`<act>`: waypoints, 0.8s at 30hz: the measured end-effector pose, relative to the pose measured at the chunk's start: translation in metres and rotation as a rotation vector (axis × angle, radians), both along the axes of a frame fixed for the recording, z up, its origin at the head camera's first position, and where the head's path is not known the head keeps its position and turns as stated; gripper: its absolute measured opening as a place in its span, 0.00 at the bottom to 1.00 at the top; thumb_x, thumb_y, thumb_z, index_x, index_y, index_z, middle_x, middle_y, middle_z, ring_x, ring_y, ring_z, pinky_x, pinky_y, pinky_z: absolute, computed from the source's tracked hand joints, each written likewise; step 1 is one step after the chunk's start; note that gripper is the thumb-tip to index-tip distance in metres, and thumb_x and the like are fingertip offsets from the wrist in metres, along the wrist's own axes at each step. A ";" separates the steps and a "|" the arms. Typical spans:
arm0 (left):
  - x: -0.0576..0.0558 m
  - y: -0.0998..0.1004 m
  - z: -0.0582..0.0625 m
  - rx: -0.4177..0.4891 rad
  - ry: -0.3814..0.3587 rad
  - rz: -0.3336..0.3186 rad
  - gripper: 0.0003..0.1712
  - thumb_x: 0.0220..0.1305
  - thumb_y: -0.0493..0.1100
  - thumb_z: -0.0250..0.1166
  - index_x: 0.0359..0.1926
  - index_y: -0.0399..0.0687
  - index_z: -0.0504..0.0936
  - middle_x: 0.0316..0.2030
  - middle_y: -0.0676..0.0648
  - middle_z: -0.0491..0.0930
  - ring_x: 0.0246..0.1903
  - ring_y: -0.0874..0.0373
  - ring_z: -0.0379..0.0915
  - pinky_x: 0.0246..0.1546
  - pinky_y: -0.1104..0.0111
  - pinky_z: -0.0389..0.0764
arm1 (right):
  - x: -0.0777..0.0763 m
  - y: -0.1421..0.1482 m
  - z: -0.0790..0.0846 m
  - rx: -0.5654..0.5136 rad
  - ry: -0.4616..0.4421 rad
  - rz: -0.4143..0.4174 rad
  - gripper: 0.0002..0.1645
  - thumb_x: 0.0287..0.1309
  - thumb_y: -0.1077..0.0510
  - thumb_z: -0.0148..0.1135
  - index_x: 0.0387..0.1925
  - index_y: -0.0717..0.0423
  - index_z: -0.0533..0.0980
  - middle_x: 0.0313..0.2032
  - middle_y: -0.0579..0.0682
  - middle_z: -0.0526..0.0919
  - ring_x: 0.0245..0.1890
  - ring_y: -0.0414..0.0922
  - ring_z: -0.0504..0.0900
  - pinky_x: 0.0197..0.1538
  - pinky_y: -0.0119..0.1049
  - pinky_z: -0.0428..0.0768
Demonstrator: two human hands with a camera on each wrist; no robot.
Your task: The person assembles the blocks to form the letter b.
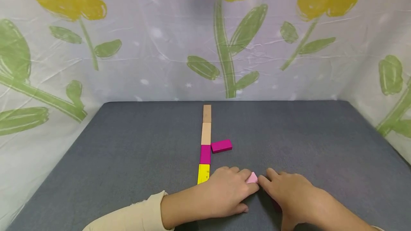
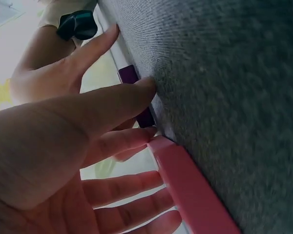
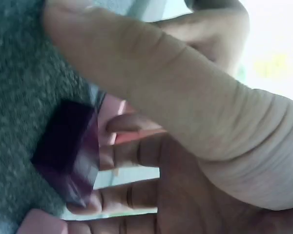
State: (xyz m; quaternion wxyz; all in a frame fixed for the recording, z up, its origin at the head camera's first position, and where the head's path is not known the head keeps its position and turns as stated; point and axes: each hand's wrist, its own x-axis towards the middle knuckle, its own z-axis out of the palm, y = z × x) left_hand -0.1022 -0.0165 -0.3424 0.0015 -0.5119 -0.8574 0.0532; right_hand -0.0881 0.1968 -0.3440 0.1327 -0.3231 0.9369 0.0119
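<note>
A pink block (image 1: 252, 178) shows at the fingertips of my left hand (image 1: 223, 192). In the left wrist view, those fingers lie lightly bent along the side of the pink block (image 2: 190, 190), with the thumb apart from it. My right hand (image 1: 290, 196) is spread low over the table beside it. Under its palm lies a dark purple block (image 3: 66, 139), mostly hidden in the head view. Its fingertips touch that block's side, while the thumb stays apart. Another pink piece (image 3: 41, 224) shows at the lower edge of the right wrist view.
Left of the hands, a line of blocks runs away from me: yellow (image 1: 203, 173), magenta (image 1: 205, 154), pale wood (image 1: 206, 133) and darker wood (image 1: 207, 113). A loose magenta block (image 1: 221, 146) lies slanted against the line's right side. A flowered cloth (image 1: 167, 45) hangs behind the grey table (image 1: 128, 152).
</note>
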 end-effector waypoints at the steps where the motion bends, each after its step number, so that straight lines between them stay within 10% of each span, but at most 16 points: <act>1: 0.000 0.001 -0.001 0.005 0.001 0.003 0.30 0.59 0.63 0.71 0.59 0.60 0.79 0.49 0.53 0.77 0.34 0.62 0.72 0.33 0.71 0.76 | 0.000 0.000 0.000 -0.005 -0.012 -0.006 0.57 0.06 0.41 0.91 0.47 0.46 0.70 0.33 0.39 0.65 0.26 0.40 0.71 0.28 0.41 0.78; 9: 0.000 -0.003 -0.007 0.058 0.035 0.004 0.25 0.61 0.56 0.72 0.59 0.63 0.79 0.52 0.53 0.75 0.36 0.62 0.73 0.37 0.72 0.78 | -0.017 0.018 0.011 -0.195 -0.200 -0.019 0.41 0.22 0.63 0.86 0.42 0.45 0.71 0.34 0.38 0.68 0.23 0.35 0.69 0.26 0.34 0.74; 24: -0.004 -0.006 -0.004 0.107 -0.086 0.023 0.25 0.61 0.44 0.72 0.60 0.61 0.79 0.52 0.52 0.77 0.40 0.61 0.74 0.41 0.71 0.78 | -0.051 0.025 0.009 -0.464 -0.275 0.000 0.38 0.44 0.68 0.77 0.59 0.61 0.74 0.41 0.44 0.72 0.30 0.36 0.73 0.31 0.32 0.76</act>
